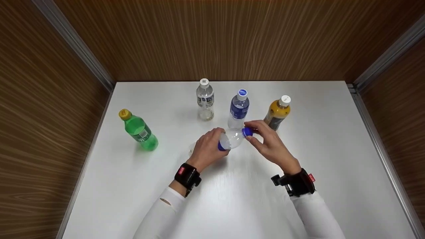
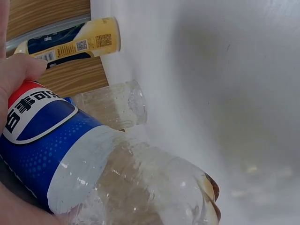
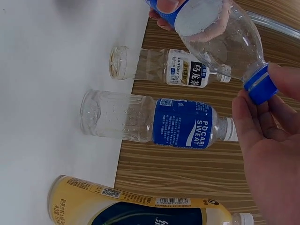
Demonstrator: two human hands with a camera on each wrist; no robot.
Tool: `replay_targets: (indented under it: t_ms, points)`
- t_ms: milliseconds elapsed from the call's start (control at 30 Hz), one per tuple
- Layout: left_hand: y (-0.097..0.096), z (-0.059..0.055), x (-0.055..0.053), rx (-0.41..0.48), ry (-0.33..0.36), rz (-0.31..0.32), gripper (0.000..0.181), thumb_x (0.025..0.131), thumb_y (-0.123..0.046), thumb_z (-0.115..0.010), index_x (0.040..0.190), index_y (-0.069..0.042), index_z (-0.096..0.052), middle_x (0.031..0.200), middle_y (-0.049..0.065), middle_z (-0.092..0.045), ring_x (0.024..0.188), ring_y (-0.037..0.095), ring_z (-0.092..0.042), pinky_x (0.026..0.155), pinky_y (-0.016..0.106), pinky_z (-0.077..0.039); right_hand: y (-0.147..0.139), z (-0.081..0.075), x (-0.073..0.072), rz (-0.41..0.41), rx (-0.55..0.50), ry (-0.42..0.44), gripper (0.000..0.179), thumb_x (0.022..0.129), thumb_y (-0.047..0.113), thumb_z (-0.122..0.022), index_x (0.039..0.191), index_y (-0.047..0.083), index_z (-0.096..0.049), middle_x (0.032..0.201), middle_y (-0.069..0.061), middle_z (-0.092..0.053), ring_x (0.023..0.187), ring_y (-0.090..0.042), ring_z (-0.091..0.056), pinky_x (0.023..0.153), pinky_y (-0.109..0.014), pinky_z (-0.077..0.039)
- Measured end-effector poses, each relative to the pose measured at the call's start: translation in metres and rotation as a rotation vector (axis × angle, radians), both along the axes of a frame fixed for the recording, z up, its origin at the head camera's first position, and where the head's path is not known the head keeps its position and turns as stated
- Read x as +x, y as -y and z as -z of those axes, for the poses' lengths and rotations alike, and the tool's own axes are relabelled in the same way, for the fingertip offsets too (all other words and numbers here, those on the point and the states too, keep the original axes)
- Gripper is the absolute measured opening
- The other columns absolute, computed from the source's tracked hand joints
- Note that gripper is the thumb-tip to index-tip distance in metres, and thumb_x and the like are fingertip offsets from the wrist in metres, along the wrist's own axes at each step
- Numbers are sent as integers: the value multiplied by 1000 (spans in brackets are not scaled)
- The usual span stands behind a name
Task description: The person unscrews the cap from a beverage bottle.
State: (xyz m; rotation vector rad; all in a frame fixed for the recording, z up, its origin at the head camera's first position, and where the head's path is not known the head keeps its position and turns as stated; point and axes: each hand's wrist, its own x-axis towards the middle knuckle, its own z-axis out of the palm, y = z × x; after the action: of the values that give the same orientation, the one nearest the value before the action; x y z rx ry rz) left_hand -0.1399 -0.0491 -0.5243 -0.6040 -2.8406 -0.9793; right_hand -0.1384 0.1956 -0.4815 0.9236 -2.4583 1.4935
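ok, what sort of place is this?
Likely a recording booth or test bay: white tabletop, wood-grain panels on three sides, metal-look corner strips, black devices strapped to both wrists.

A white tabletop sits in a recess of brown wood-grain panels. The back wall rises straight from the table's far edge, its dark streaks running upward. A left wall and a right wall flank the table's side edges. Grey metal strips climb from both far corners, and a rail follows the right edge. The left edge seems similarly trimmed, though it is dim there. Soft light glazes the tabletop toward its near edge.
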Motion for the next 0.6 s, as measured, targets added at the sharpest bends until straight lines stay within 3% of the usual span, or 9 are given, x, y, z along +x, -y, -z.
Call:
replay_targets:
  t_ms: [67,167,333,433,600]
  points:
    - [-1,0,0,-13,-13,-3,64,76,-26,-92,127,-7,-59,117,9,-69,102,27,-68,87,43,-56,1,0,1,39,4,26,41,98,4,-69,136,-5,-57,129,-15,-62,117,-25,-63,102,-36,-52]
    - [-1,-2,0,-66,-69,1,66,75,-26,-93,128,-7,-59,117,9,-69,102,27,-67,87,43,-55,2,-1,2,160,38,77,38,100,13,-69,132,-6,-61,124,-16,-66,109,-25,-67,96,-41,-56]
    - [-3,-6,0,-157,-193,19,66,73,-26,-94,126,-6,-60,115,11,-69,101,28,-66,85,42,-54,5,-2,4,365,85,173,33,105,28,-62,115,-1,-72,92,-9,-72,77,-21,-67,68,-35,-56]
    - [-3,-6,0,-179,-226,17,66,73,-26,-94,125,-7,-60,113,10,-69,99,27,-66,84,41,-55,5,-2,5,397,86,221,34,105,32,-62,108,1,-74,80,-7,-69,67,-20,-62,58,-29,-51]
    - [-2,-2,0,-181,-220,16,66,73,-25,-94,126,-7,-59,114,9,-69,100,27,-66,83,41,-55,5,-2,5,363,61,233,26,101,26,-70,106,1,-74,82,-5,-71,67,-18,-63,59,-24,-51]
